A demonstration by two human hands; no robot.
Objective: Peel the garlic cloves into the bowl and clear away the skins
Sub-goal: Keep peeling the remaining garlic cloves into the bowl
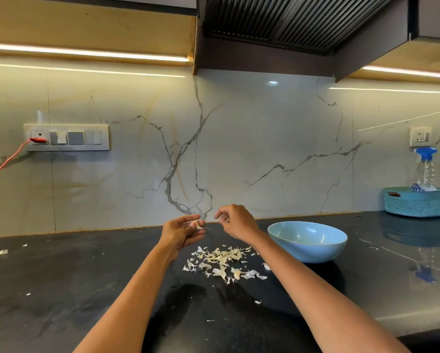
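Peeling step: left hand point(182, 231) pinches a garlic clove point(198, 223) beside the blue bowl point(307, 242), right hand point(235, 221) pinches skin; next, drop the clove into the bowl.

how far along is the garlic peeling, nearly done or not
Partly done, it seems. A heap of skins already lies on the dark counter, so several cloves look peeled. In hand: the left hand holds a clove while the right hand pinches at skin. Left: clearing the skins. What is inside the blue bowl cannot be seen.
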